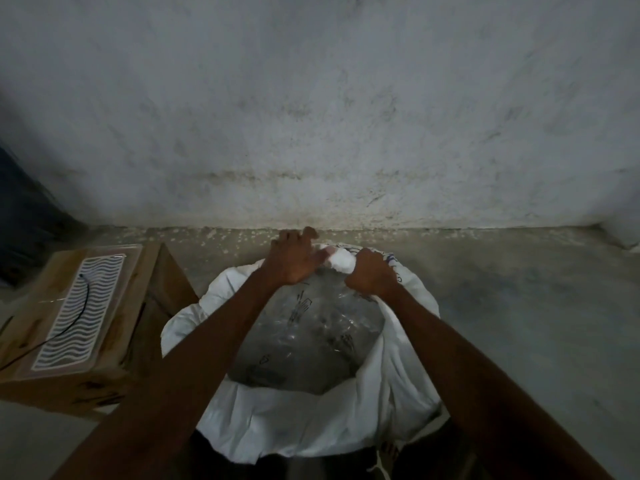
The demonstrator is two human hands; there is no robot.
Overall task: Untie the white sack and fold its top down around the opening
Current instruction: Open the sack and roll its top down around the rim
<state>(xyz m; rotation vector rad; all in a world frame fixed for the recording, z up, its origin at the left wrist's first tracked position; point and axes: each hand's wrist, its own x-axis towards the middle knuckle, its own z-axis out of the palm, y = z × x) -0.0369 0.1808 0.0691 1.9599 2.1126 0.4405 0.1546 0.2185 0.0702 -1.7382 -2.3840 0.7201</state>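
**Both hands grip the sack's far rim**

The white woven plastic sack (304, 420) stands open on the grey concrete floor (519, 306), its near rim already turned down, a clear plastic liner (311, 327) showing inside. At the sack's far rim, the left hand (294, 261) and right hand (372, 275) each close on a rolled wad of its fabric. Left of the sack sits a brown cardboard box (69, 327); beyond the sack rises a stained whitewashed wall (329, 116).

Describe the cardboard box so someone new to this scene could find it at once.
Start at the open white sack that both hands grip by the wall. Look to its left: the brown cardboard box stands on the floor there. Its top carries a white panel of wavy lines crossed by a thin black cable.
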